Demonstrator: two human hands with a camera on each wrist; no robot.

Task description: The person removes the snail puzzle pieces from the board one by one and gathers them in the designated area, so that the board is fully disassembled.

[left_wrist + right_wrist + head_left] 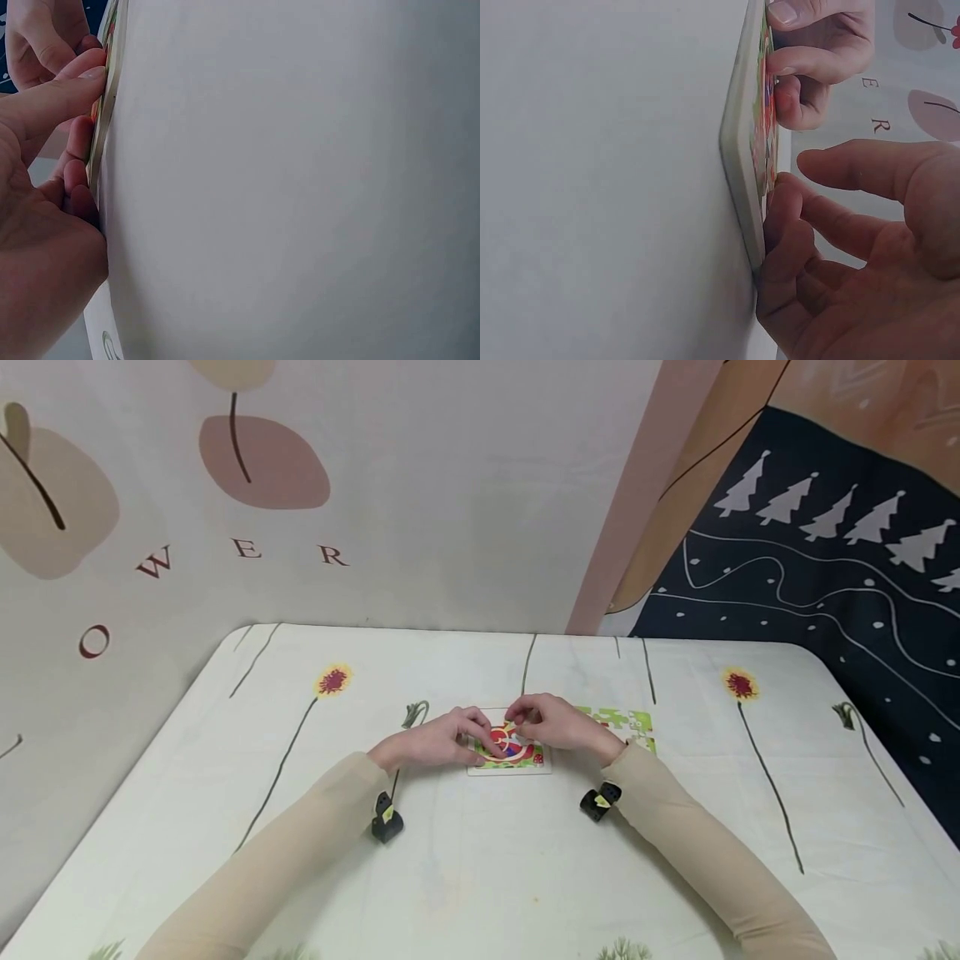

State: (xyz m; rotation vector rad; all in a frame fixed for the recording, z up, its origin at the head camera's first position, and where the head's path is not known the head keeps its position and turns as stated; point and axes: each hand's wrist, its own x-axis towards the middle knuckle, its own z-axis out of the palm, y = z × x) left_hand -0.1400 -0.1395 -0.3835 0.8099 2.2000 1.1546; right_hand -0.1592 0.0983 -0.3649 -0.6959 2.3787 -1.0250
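Observation:
A small jigsaw puzzle board (510,770) with a pale rim and a red, blue and green picture lies flat on the table. My left hand (450,739) rests on its left side, fingertips pressing on the picture; in the left wrist view the thumb (79,84) touches it near the front edge. My right hand (558,724) is over the upper right part of the board. In the right wrist view its thumb (847,166) stands apart from the fingers, which touch the board's right edge, with nothing between them. Part of the picture is hidden under both hands.
Green and white jigsaw pieces (626,720) lie to the right of the board, partly behind my right wrist. The white tablecloth (480,860) has printed flowers. A wall with printed fabric (450,527) stands behind the table's far edge.

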